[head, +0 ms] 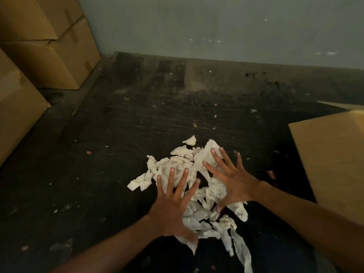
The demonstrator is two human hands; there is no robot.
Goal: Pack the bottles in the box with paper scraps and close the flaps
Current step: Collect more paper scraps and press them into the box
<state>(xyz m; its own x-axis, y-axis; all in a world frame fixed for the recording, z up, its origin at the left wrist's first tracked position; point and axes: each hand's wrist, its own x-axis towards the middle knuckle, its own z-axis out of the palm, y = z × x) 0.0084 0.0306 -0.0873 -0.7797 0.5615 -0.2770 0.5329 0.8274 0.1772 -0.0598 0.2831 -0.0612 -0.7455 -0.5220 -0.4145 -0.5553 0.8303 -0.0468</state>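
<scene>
A loose heap of crumpled white paper scraps lies on the dark, scuffed floor, near the middle of the view. Both hands are over it, palms down, fingers spread wide apart and gripping nothing: the left hand at the heap's near left edge, the right hand on its right side. A cardboard box sits just right of the heap. More stacked boxes stand far left against the wall.
</scene>
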